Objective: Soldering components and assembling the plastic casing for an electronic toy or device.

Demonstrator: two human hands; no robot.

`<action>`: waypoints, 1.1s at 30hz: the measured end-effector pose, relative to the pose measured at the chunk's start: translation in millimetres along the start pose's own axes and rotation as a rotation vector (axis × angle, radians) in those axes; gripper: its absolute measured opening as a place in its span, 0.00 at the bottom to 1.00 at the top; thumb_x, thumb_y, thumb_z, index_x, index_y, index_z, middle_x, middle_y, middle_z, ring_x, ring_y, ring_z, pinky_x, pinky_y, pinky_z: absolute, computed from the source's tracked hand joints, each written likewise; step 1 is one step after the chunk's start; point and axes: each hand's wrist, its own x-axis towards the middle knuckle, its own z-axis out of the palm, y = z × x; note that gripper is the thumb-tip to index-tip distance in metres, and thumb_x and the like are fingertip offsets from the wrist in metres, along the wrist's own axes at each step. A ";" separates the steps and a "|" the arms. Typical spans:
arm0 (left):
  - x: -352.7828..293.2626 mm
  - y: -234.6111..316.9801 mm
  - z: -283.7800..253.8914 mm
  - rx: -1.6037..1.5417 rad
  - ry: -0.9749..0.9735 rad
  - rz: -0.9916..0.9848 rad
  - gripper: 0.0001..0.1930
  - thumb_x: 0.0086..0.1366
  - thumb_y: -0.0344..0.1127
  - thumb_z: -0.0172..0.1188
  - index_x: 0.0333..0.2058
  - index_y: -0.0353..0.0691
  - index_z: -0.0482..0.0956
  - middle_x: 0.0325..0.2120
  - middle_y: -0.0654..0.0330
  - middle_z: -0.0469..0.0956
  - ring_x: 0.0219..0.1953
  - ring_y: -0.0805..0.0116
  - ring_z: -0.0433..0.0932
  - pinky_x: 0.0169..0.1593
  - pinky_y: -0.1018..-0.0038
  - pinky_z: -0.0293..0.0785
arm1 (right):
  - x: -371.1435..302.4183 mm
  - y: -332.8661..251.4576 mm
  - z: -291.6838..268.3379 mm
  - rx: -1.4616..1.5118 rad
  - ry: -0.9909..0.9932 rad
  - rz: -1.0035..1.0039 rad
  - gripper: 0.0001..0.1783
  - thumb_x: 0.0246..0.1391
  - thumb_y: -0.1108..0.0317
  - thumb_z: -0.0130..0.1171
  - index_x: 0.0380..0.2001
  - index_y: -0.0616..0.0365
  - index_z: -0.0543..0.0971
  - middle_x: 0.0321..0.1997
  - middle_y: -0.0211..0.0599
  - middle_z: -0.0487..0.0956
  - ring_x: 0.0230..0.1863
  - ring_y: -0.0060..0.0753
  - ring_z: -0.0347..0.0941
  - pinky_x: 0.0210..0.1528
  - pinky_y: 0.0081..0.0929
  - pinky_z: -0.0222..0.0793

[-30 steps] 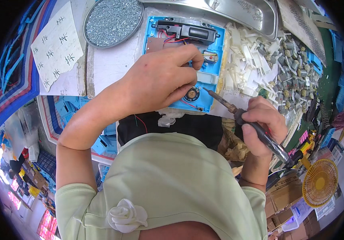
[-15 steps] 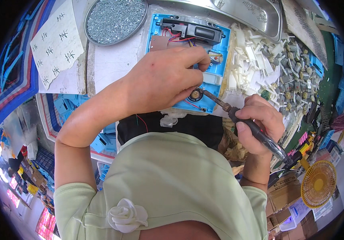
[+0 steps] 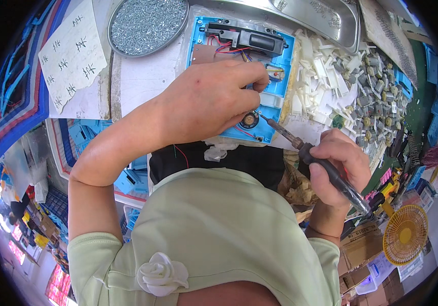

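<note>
A light-blue plastic housing [image 3: 280,104] lies open on the bench, fitted with a long black part [image 3: 256,40], a brown board [image 3: 203,54], red wires and a small round speaker [image 3: 249,120]. My left hand [image 3: 210,100] rests over the housing with its fingers curled down; what its fingertips pinch, if anything, is hidden beneath the hand. In my right hand [image 3: 342,164] is a soldering iron [image 3: 325,164], gripped by its dark handle. The iron slants up to the left, and its tip stands just beside the speaker's right edge.
A round tray of small metal screws [image 3: 149,25] stands at the far left, near a marked paper sheet [image 3: 73,55]. Right of the housing lie heaped white plastic parts [image 3: 321,76] and small grey motor-like pieces [image 3: 379,97]. A metal tray [image 3: 349,23] is behind, a yellow fan [image 3: 405,234] lower right.
My right hand has drawn the soldering iron a little to the right, so its tip now shows clear of the speaker. My left hand has barely shifted.
</note>
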 end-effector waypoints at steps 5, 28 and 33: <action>0.8 -0.2 0.7 0.023 0.009 0.021 0.09 0.53 0.25 0.68 0.30 0.39 0.76 0.41 0.58 0.76 0.41 0.55 0.79 0.41 0.64 0.78 | -11.5 6.7 -7.9 0.036 0.072 -0.048 0.14 0.44 0.73 0.69 0.36 0.65 0.81 0.22 0.38 0.76 0.22 0.32 0.69 0.25 0.26 0.60; -5.5 -6.0 2.0 -0.029 0.077 0.071 0.14 0.48 0.27 0.72 0.35 0.44 0.83 0.34 0.63 0.79 0.36 0.59 0.78 0.37 0.66 0.76 | -11.5 10.5 -8.7 0.047 0.077 -0.065 0.13 0.44 0.74 0.69 0.35 0.66 0.81 0.22 0.37 0.75 0.23 0.34 0.70 0.25 0.26 0.62; -7.0 -4.7 -0.3 -0.009 0.065 0.057 0.15 0.46 0.26 0.72 0.36 0.44 0.83 0.35 0.63 0.79 0.37 0.60 0.79 0.37 0.67 0.76 | -11.8 11.8 -8.0 0.050 0.076 -0.073 0.14 0.45 0.74 0.69 0.36 0.66 0.80 0.22 0.37 0.75 0.23 0.34 0.71 0.25 0.27 0.62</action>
